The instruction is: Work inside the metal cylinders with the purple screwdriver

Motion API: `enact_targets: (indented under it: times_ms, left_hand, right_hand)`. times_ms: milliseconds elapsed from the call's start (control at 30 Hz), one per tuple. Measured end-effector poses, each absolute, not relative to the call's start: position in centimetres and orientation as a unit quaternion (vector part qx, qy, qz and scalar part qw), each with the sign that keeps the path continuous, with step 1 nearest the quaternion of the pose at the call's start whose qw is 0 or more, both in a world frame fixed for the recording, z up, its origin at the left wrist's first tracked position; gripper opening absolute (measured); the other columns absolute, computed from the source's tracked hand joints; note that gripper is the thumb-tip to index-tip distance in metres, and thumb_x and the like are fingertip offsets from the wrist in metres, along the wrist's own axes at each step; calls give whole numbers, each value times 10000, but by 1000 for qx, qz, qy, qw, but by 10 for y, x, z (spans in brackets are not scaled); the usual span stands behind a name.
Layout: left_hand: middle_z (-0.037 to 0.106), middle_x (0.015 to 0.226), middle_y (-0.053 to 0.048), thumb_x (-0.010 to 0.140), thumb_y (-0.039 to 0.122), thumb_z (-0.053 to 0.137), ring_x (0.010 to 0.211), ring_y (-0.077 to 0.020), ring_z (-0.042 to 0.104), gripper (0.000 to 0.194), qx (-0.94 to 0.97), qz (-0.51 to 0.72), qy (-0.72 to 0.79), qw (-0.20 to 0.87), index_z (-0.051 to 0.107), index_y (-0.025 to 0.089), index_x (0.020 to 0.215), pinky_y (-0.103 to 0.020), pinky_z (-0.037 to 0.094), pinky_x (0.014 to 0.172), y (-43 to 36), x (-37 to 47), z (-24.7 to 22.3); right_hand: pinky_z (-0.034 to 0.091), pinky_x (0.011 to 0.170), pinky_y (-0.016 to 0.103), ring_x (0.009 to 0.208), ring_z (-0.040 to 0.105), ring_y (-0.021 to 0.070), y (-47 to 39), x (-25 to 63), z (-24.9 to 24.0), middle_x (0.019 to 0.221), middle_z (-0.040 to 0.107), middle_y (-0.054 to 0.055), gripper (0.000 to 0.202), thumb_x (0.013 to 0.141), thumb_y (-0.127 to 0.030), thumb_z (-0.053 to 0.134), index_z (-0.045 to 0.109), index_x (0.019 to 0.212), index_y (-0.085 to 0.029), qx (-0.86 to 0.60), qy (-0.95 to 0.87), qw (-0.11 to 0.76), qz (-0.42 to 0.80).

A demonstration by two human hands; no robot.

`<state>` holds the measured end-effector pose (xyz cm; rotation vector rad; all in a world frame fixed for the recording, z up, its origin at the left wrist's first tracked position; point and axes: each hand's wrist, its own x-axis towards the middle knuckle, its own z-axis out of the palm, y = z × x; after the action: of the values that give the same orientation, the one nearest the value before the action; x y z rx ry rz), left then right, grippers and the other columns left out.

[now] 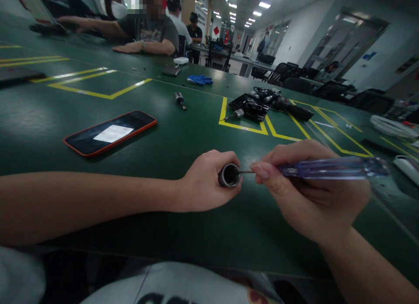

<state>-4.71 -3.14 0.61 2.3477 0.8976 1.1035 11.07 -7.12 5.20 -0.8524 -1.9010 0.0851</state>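
My left hand (209,181) is closed around a dark metal tube (229,175), its round open end facing me. In my right hand (314,199) is a screwdriver (330,168) with a clear purple-blue handle, held nearly level with the handle pointing right. Its thin shaft runs left between my thumb and fingers and reaches the right side of the tube's rim. Whether the tip touches the tube or sits in a hole there, I cannot tell. Both hands are just above the green table (183,142).
An orange-edged phone (111,133) lies at the left. Farther back are a small metal part (179,100), a blue glove (199,80) and a pile of black packets and metal parts (253,106) by yellow tape. A person (150,31) sits across the table, forearms on it.
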Motion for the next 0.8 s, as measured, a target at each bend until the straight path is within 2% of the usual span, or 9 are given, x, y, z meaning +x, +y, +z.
enact_targets:
  times_ms: [200,467,700,800]
  left_hand:
    - [528,608,34,693,189,577,532,-83,482,80,837,394,321,205,506,154,703,-200,360,507,-32,-47,6]
    - [537,601,26,683,192,587,531,-88,484,90,843,394,314,185,515,145,709,-203,356,505,-31,-48,7]
    - [541,597,26,677,197,581,536,-90,486,82,848,389,311,183,520,143,691,-202,357,506,-29,-48,9]
    - [544,594,25,677,193,579,536,-90,486,78,847,390,314,177,521,142,690,-199,357,505,-29,-48,9]
  right_hand:
    - [414,463,241,535,549,92,-72,111,52,640,586,-32,131,702,-119,672,562,703,-190,-357,-774,521,52]
    - [414,500,263,550,536,114,-73,111,52,635,577,-24,144,712,-109,654,559,702,-216,-364,-784,500,63]
    - [416,543,282,582,538,129,-69,118,50,643,585,-16,106,735,-169,630,536,745,-215,-335,-827,438,105]
    - [414,544,283,573,531,125,-69,118,49,637,580,-18,120,721,-149,638,535,731,-209,-336,-819,451,110]
